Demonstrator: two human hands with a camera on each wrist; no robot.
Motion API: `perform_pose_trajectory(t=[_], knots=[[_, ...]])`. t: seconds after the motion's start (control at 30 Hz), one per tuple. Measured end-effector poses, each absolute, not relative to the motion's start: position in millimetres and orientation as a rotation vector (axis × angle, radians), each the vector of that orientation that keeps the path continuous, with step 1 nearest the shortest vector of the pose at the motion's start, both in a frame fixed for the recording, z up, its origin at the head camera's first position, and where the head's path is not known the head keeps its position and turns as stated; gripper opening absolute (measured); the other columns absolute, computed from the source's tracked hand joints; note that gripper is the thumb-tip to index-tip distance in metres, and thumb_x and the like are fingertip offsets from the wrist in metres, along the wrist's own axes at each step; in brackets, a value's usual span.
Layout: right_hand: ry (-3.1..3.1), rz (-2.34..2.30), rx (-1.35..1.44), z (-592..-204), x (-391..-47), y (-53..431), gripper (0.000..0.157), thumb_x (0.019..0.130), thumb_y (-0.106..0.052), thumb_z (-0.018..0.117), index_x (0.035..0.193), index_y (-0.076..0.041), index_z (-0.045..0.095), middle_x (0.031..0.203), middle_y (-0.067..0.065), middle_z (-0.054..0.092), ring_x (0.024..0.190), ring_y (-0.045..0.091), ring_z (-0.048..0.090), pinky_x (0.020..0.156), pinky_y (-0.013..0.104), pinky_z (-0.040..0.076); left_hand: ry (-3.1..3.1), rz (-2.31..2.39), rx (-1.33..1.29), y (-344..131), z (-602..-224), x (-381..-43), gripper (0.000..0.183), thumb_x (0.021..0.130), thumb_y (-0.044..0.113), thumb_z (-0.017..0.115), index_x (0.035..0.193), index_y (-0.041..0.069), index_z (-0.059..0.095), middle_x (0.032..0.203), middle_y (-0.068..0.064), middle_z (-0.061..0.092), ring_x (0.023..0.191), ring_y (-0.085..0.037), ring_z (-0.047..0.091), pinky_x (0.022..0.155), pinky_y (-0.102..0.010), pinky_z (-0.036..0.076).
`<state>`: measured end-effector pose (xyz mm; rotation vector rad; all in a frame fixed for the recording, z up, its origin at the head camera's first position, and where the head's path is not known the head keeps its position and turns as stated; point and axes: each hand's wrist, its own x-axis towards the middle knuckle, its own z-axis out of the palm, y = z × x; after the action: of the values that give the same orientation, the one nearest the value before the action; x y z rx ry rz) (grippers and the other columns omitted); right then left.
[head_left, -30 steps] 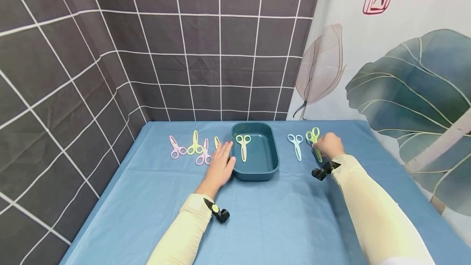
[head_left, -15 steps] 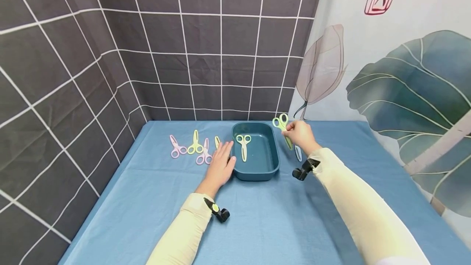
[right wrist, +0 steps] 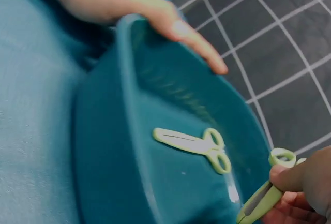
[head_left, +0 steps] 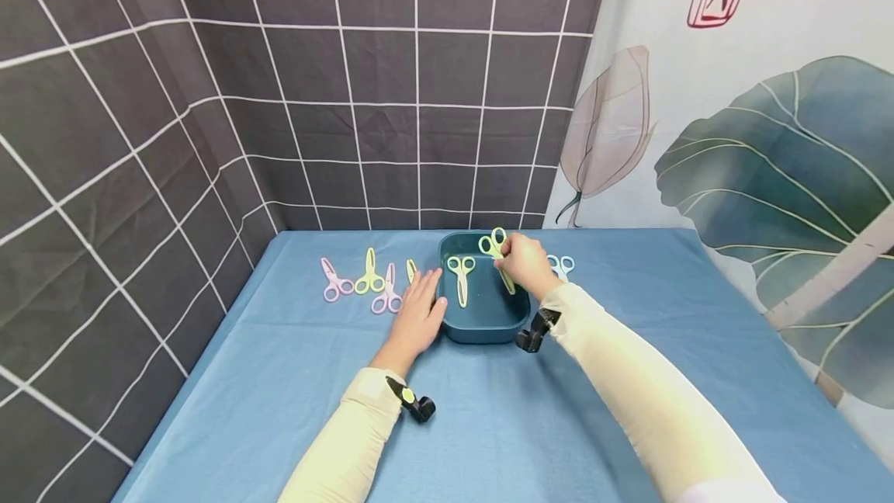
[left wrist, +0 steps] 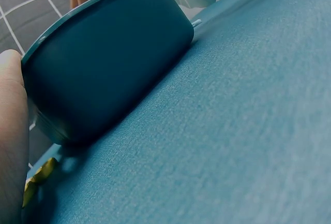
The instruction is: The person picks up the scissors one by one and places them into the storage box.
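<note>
A teal plastic bin (head_left: 486, 334) stands on the table with one pair of pale yellow-green scissors (right wrist: 191, 144) lying inside it. My right hand (head_left: 528, 264) pinches green scissors (right wrist: 262, 202) above the right side of the bin, handles up and blades pointing down. Against the bin's left side rests my left hand (head_left: 417, 319), its fingers straight and touching the rim. Just left of that hand, yellow scissors (head_left: 411, 268) are partly hidden by its fingers. Light blue scissors (head_left: 561, 265) lie to the right, mostly covered by my right hand and wrist.
Left of the bin lie pink scissors (head_left: 337, 281), yellow scissors (head_left: 370, 273) and more pink scissors (head_left: 387, 290). A blue cloth (head_left: 461, 418) covers the table. A dark gridded curtain (head_left: 377, 130) hangs behind, with a printed white one (head_left: 628, 177) at the right.
My right hand has lifted the green scissors from the table at the right and carried them left, over the light blue pair, to above the bin. My left hand has stayed put.
</note>
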<state>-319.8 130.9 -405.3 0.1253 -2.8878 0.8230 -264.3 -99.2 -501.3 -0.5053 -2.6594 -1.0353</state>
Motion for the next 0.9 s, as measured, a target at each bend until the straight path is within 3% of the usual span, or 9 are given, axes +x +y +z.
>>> perform_pose_trajectory(t=[0.13, 0.27, 0.37, 0.57, 0.73, 0.9], knots=[[-2.903, 0.737, 0.136, -415, -318, 121, 0.022, 0.083, -0.01, 0.08, 0.089, -0.005, 0.059, 0.083, 0.008, 0.062, 0.078, 0.028, 0.06, 0.075, 0.044, 0.051, -2.648, -1.037, -0.508, -100, -502, -264, 0.055, 0.105, 0.022, 0.047, 0.157, 0.009, 0.035, 0.159, -0.018, 0.037, 0.152, -0.04, 0.019, 0.121, -0.056, 0.018], [-2.904, 0.652, 0.175, -423, -320, 115, 0.03, 0.082, -0.006, 0.079, 0.07, -0.009, 0.051, 0.066, 0.002, 0.049, 0.069, 0.026, 0.055, 0.07, 0.045, 0.051, -2.645, -1.031, -0.508, -100, -502, -264, 0.056, 0.105, 0.025, 0.046, 0.157, 0.009, 0.035, 0.159, -0.018, 0.037, 0.152, -0.04, 0.019, 0.121, -0.055, 0.018], [-2.903, 0.579, 0.239, -428, -320, 112, 0.029, 0.082, -0.005, 0.077, 0.065, -0.008, 0.053, 0.062, 0.005, 0.053, 0.07, 0.031, 0.061, 0.071, 0.048, 0.053, -2.643, -1.029, -0.512, -101, -502, -264, 0.056, 0.105, 0.026, 0.045, 0.157, 0.009, 0.035, 0.159, -0.018, 0.037, 0.152, -0.04, 0.019, 0.122, -0.055, 0.018], [-2.928, 0.485, 0.265, -437, -319, 107, 0.009, 0.083, 0.0, 0.067, 0.076, -0.002, 0.063, 0.078, 0.018, 0.069, 0.081, 0.039, 0.069, 0.076, 0.052, 0.056, -2.64, -1.035, -0.52, -101, -503, -264, 0.056, 0.104, 0.023, 0.048, 0.157, 0.009, 0.036, 0.159, -0.018, 0.037, 0.152, -0.041, 0.02, 0.121, -0.056, 0.018], [-2.898, 0.487, 0.247, -441, -320, 102, 0.011, 0.083, 0.005, 0.06, 0.074, -0.002, 0.062, 0.081, 0.021, 0.069, 0.083, 0.042, 0.069, 0.077, 0.053, 0.056, -2.638, -1.038, -0.515, -101, -503, -265, 0.055, 0.105, 0.021, 0.048, 0.157, 0.009, 0.036, 0.159, -0.019, 0.037, 0.152, -0.041, 0.02, 0.121, -0.057, 0.019], [-2.903, 0.418, 0.269, -446, -321, 100, 0.015, 0.092, 0.005, 0.054, 0.086, 0.003, 0.067, 0.087, 0.023, 0.071, 0.085, 0.042, 0.07, 0.076, 0.054, 0.056, -2.641, -1.039, -0.524, -101, -502, -266, 0.056, 0.104, 0.023, 0.048, 0.157, 0.009, 0.035, 0.159, -0.019, 0.037, 0.152, -0.041, 0.02, 0.121, -0.057, 0.019]])
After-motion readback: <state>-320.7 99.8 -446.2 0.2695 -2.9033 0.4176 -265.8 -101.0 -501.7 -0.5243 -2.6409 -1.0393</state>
